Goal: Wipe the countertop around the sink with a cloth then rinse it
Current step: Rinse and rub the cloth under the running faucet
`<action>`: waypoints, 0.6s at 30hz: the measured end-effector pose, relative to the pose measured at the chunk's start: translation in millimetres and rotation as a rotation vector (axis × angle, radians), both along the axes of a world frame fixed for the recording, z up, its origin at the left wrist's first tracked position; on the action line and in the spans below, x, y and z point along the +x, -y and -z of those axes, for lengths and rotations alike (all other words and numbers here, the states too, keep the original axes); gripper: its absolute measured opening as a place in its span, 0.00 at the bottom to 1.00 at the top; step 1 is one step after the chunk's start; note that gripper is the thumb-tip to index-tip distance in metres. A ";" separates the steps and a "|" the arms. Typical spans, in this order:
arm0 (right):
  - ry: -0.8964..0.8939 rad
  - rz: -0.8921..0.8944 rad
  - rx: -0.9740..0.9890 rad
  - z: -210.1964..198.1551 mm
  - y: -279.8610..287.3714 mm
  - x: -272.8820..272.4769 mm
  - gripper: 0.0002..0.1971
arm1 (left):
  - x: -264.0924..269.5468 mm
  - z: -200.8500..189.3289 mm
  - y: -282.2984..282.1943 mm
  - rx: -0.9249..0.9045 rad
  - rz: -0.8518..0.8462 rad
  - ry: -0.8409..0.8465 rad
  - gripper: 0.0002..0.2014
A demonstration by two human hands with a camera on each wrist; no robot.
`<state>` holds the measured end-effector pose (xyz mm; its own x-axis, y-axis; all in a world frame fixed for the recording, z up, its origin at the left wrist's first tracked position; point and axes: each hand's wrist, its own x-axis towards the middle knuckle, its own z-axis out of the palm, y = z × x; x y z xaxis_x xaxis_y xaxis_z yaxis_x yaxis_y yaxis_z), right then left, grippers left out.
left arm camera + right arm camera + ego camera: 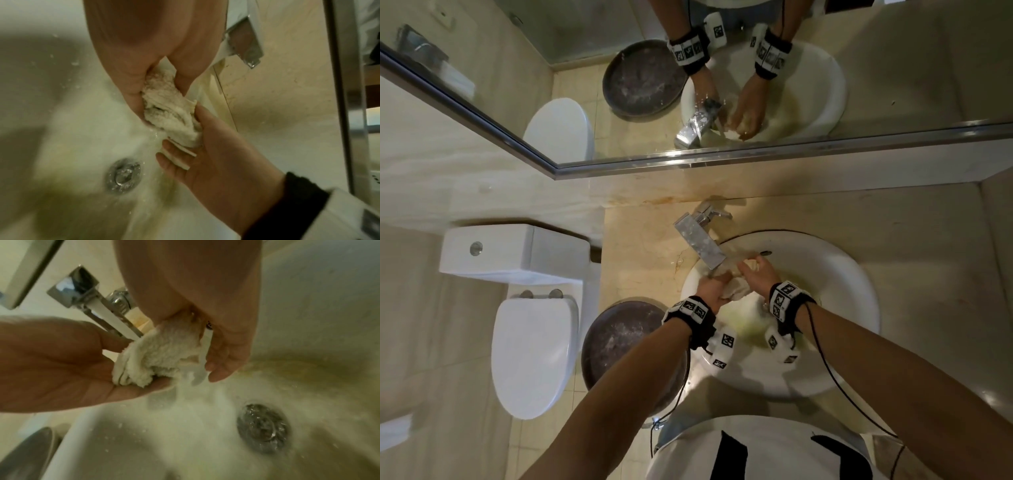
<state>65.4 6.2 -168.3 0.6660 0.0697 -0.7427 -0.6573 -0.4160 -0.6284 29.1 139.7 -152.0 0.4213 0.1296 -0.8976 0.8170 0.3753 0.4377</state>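
A wet cream cloth [738,291] is bunched between both hands over the white sink [859,291], right below the chrome faucet [700,240] spout. My left hand [714,291] grips its left end, thumb and fingers pinching the cloth [170,110]. My right hand [753,270] grips the other end. In the right wrist view the cloth [160,356] lies in the left hand's palm [61,361] under its thumb, and the right hand's fingers [222,363] curl round it. Water streams off the cloth toward the drain [263,428].
A dark round basin [619,342] sits at the left end of the beige stone countertop [928,240], touching the sink's rim. A white toilet [534,353] stands farther left. A mirror [722,85] rises behind the faucet. Cables run along both forearms.
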 end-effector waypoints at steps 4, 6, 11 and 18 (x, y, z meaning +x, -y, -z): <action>-0.195 0.015 -0.006 11.9 13.3 -8.0 0.29 | -11.4 14.7 9.6 0.063 -0.083 0.038 0.19; -0.301 0.146 0.140 10.4 14.5 -12.1 0.18 | -12.6 7.9 12.3 0.057 -0.044 0.079 0.22; -0.259 0.364 0.316 20.6 12.0 -10.5 0.28 | -20.5 6.1 8.5 0.002 0.098 0.044 0.25; -0.238 0.452 0.478 11.8 -5.0 -5.8 0.31 | -12.3 -2.5 -7.9 -0.084 0.057 -0.172 0.13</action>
